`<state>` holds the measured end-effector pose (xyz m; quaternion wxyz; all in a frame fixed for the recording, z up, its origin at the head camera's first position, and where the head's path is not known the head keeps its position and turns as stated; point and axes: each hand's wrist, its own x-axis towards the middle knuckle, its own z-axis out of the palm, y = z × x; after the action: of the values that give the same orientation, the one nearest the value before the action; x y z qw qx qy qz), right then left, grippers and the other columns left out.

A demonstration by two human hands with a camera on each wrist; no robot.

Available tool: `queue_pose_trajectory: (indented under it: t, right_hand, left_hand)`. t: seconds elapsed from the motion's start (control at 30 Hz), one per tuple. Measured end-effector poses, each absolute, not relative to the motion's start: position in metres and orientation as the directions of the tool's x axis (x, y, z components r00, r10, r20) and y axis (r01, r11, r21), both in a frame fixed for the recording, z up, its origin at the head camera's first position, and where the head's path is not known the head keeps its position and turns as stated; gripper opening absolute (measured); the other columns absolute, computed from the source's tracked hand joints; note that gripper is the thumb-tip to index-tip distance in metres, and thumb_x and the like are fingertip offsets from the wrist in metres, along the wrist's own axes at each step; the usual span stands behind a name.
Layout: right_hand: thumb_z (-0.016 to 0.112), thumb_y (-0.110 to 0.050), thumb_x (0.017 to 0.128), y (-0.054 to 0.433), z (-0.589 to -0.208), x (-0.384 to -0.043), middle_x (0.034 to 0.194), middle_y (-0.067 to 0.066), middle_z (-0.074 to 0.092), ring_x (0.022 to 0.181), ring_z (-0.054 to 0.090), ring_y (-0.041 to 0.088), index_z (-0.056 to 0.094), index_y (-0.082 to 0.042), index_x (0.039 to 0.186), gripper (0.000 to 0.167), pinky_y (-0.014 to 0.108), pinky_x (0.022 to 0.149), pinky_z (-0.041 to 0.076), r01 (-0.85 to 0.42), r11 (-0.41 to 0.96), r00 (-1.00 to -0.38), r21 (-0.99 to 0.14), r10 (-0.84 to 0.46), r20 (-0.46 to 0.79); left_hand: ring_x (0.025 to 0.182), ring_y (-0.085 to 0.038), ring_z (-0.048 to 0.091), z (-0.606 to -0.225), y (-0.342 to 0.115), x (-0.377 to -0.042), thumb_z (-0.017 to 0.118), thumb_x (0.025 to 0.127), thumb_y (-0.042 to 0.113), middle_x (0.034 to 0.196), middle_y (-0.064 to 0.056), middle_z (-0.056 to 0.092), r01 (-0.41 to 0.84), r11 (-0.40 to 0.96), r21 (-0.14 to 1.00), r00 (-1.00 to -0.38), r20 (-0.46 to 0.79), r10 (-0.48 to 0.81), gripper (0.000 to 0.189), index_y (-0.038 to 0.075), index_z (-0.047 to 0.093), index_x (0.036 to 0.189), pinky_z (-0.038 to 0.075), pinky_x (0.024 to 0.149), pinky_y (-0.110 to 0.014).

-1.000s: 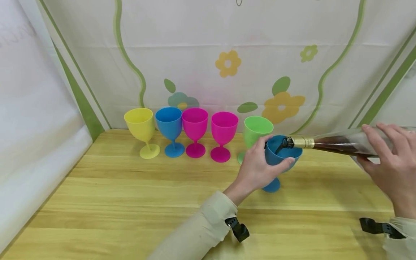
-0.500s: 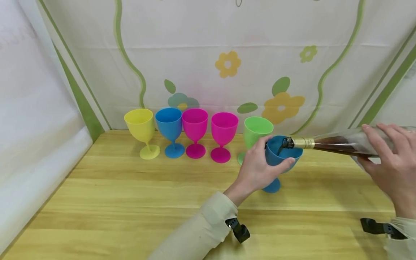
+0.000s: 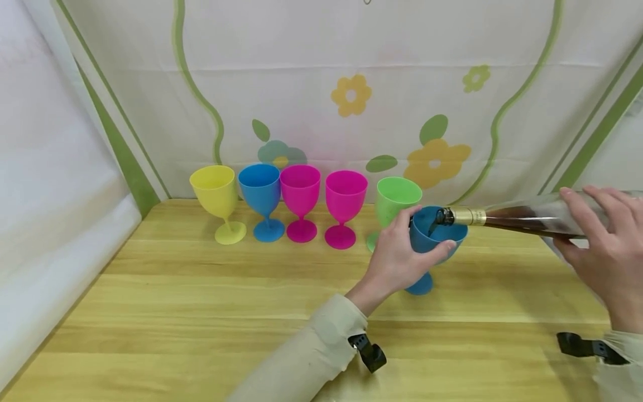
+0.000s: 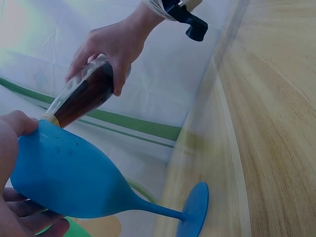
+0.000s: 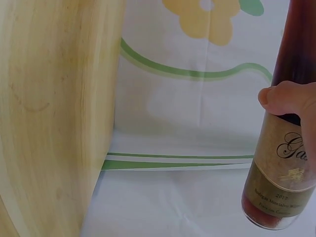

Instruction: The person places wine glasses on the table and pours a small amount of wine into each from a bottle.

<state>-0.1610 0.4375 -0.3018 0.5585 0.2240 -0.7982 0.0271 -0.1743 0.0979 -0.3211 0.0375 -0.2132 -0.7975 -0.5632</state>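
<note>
- A white fabric backdrop (image 3: 281, 44) printed with green wavy lines and orange flowers is hanging behind the blue, stemmed, plastic-looking held goblet (image 4: 74, 173).
- A pale yellow wooden tabletop (image 3: 201, 312) is stretching below the held goblet and out to its left.
- A long clear-glass bottle (image 3: 532, 216) with a gold neck band and dark reddish liquid is slanting in from the right of the held goblet, its mouth lying over the bowl.
- Five similar goblets are standing upright in a row behind and left of the held goblet: a light green goblet (image 3: 389, 211) nearest, then a magenta goblet (image 3: 346, 195), a second magenta goblet (image 3: 301, 195), a second blue goblet (image 3: 260, 192) and, farthest, a yellow goblet (image 3: 216, 192).
- The right hand (image 3: 615, 240) is gripping the bottle, fingers over the top and thumb beneath, to the right of the held goblet.
- The left hand (image 3: 399, 254) is gripping the held goblet round its bowl, the thumb on the near side; whether the foot is touching the tabletop, one cannot tell.
- A thin dark streak (image 3: 432, 228) is showing inside the held goblet, just below the bottle's mouth.
</note>
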Motion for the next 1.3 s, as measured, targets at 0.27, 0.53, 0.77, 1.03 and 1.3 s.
queue_pose_trajectory:
  t: [0.27,0.53,0.77,1.03,1.3]
  right_hand:
    - [0.070,0.005,0.079,0.445,-0.304,-0.163,0.149,0.030,0.058,0.145,0.049,0.051,0.062,-0.011,0.147,0.071,0.055,0.130,0.031,-0.414,0.886,-0.283,0.206,-0.341,0.897]
    - [0.071,0.006,0.078,0.442,-0.304,-0.162,0.150,0.029,0.057,0.145,0.049,0.051,0.061,-0.013,0.148,0.074,0.057,0.130,0.030,-0.395,0.896,-0.307,0.202,-0.335,0.891]
    - [0.070,0.005,0.081,0.446,-0.304,-0.161,0.151,0.031,0.055,0.148,0.046,0.051,0.058,-0.013,0.151,0.073,0.056,0.131,0.029,-0.404,0.891,-0.333,0.205,-0.352,0.875]
    - [0.071,0.006,0.081,0.451,-0.305,-0.158,0.153,0.030,0.054,0.148,0.045,0.050,0.058,-0.013,0.151,0.073,0.054,0.132,0.028,-0.403,0.895,-0.354,0.190,-0.344,0.870]
    - [0.071,0.005,0.080,0.445,-0.303,-0.158,0.151,0.030,0.056,0.146,0.048,0.051,0.059,-0.013,0.150,0.074,0.057,0.131,0.029,-0.384,0.901,-0.340,0.199,-0.339,0.877]
  left_hand:
    - [0.127,-0.013,0.063,-0.321,0.098,-0.174,0.079,0.091,0.054,0.150,0.002,0.061,0.382,0.266,0.885,-0.905,0.300,0.300,0.083,0.022,0.043,0.159,0.056,0.095,-0.025]
    - [0.133,-0.017,0.061,-0.321,0.095,-0.173,0.078,0.091,0.054,0.155,0.001,0.058,0.383,0.285,0.878,-0.907,0.299,0.298,0.084,0.021,0.042,0.160,0.057,0.101,-0.031]
    - [0.128,-0.015,0.063,-0.320,0.096,-0.173,0.078,0.091,0.054,0.151,0.001,0.060,0.383,0.280,0.880,-0.905,0.298,0.303,0.084,0.021,0.043,0.159,0.057,0.096,-0.028]
    - [0.123,-0.013,0.063,-0.320,0.098,-0.172,0.078,0.091,0.055,0.149,0.001,0.061,0.381,0.273,0.883,-0.904,0.293,0.312,0.084,0.021,0.042,0.160,0.057,0.092,-0.024]
    - [0.117,-0.011,0.065,-0.319,0.095,-0.173,0.078,0.091,0.054,0.144,-0.001,0.064,0.388,0.263,0.884,-0.901,0.302,0.312,0.084,0.020,0.042,0.159,0.057,0.087,-0.022]
